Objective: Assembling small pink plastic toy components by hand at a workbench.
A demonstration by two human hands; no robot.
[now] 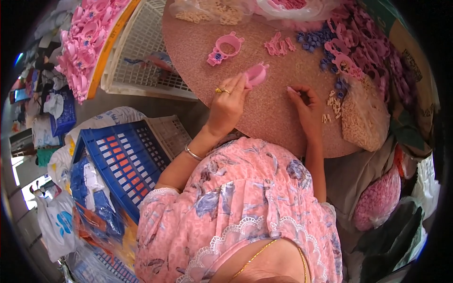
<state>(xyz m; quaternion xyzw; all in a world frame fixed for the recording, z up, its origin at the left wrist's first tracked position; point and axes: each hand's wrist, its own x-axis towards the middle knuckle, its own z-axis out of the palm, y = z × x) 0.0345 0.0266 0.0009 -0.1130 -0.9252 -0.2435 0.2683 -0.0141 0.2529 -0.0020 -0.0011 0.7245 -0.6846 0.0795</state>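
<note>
The left hand (230, 104) pinches a pink plastic ring (257, 74) between thumb and fingers, above the middle of the round table (271, 113). The ring's long axis runs aslant, from the gripped end at near left to the small tabs at far right — they point away from the person. To the right, the right hand (309, 111) hangs with curled fingers; whether they grip anything small, I cannot tell. Another pink ring (228, 45) lies farther left, small pink pieces (279, 45) farther right — blue pieces (312, 41) beyond those.
</note>
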